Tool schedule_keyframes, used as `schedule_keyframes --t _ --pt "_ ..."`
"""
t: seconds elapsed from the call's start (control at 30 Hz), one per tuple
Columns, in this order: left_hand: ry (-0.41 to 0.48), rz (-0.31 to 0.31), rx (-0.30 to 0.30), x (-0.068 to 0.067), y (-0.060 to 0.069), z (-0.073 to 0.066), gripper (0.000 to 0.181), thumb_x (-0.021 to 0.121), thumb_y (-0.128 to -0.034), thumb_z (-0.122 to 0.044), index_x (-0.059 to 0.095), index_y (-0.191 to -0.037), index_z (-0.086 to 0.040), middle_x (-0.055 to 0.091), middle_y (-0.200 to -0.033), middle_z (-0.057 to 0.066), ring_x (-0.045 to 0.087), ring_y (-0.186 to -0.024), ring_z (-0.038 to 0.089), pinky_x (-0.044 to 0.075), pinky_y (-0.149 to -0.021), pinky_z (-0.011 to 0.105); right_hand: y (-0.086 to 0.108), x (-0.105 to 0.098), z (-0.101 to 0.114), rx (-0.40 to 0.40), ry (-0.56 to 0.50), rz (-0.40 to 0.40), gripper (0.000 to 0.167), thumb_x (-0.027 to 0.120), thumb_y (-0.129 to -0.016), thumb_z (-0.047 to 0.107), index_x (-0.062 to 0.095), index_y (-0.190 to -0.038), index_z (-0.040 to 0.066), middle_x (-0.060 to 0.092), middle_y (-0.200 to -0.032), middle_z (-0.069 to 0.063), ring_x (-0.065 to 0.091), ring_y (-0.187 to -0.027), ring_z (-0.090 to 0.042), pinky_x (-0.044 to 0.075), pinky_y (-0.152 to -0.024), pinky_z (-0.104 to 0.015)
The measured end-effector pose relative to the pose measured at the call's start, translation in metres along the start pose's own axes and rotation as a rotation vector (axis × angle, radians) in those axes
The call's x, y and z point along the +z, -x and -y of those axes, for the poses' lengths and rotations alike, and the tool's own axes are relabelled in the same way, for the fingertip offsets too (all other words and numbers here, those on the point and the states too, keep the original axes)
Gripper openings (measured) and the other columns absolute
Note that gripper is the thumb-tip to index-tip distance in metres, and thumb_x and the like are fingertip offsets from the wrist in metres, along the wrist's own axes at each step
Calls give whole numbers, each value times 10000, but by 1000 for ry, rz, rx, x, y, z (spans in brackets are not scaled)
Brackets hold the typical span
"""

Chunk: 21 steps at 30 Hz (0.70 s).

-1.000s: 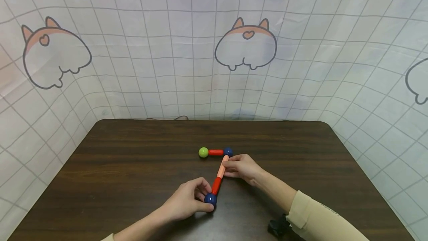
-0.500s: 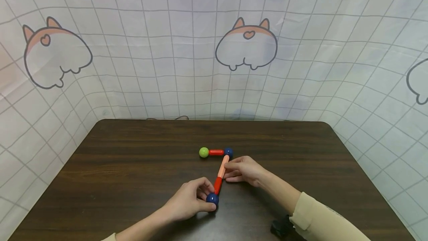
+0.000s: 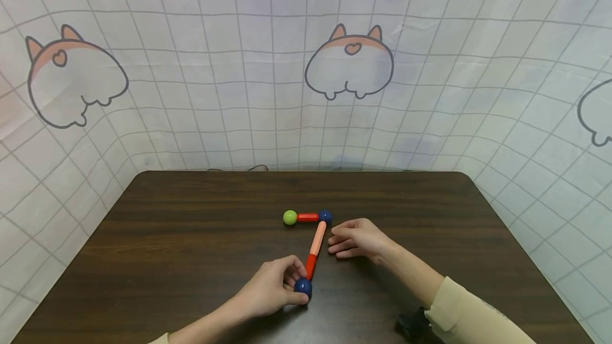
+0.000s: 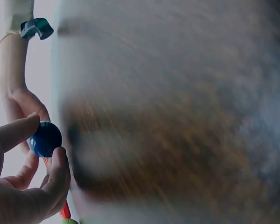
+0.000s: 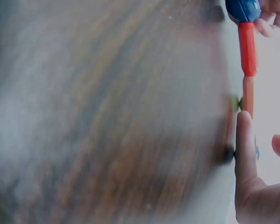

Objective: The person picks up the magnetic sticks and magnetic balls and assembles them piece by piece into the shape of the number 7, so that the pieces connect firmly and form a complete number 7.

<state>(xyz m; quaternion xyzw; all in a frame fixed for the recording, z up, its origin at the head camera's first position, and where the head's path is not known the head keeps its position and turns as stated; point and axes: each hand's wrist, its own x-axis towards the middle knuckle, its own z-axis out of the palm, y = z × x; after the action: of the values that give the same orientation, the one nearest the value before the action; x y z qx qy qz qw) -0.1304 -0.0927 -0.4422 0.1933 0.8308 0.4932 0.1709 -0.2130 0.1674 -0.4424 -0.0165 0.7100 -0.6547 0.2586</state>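
Note:
My left hand (image 3: 272,288) pinches a dark blue ball (image 3: 303,287) between thumb and fingers; the left wrist view shows the same blue ball (image 4: 45,139) in that grip. From this ball a red rod (image 3: 311,267) runs away, joined end to end with a salmon-pink rod (image 3: 317,239). The pink rod's far end meets a second dark blue ball (image 3: 325,216). Another red rod (image 3: 307,217) links that ball to a lime green ball (image 3: 289,217) on its left. Just right of the pink rod, my right hand (image 3: 360,240) holds nothing, its fingers loosely bent and apart from the rod.
The pieces are over a dark wood-grain table (image 3: 191,238). Behind it hangs a white gridded curtain (image 3: 220,68) with cartoon animal drawings. A small black object (image 3: 412,324) is by the right sleeve (image 3: 473,312).
My right hand has let go of the pink rod and moved a little to the right. The left hand stays on the near blue ball.

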Motion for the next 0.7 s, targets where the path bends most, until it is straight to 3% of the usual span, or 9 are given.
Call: schedule_keyframes --t 0.33,0.5,0.7 --pt "-27 3 14 0 -1 3 334 905 -788 -86 645 -996 -109 636 -878 2 622 -786 149 529 -690 251 3 -12 3 -16 -13 -37 442 594 -1061 180 543 -1346 -155 711 -1136 -233 736 -985 -304 588 -818 -401" --pt "-32 -17 28 -5 3 2 288 878 -834 -136 665 -1027 -109 641 -929 18 620 -841 179 532 -716 256 7 -22 4 -47 16 -31 476 602 -1058 192 520 -1367 -160 691 -1179 -259 731 -996 -308 590 -818 -406" --pt "-173 -76 98 -25 2 8 250 794 -929 -250 681 -1104 -111 638 -1054 20 624 -968 208 534 -807 345 13 -40 3 -124 114 -12 473 596 -1060 189 514 -1361 -166 665 -1209 -274 712 -1021 -315 586 -835 -422"
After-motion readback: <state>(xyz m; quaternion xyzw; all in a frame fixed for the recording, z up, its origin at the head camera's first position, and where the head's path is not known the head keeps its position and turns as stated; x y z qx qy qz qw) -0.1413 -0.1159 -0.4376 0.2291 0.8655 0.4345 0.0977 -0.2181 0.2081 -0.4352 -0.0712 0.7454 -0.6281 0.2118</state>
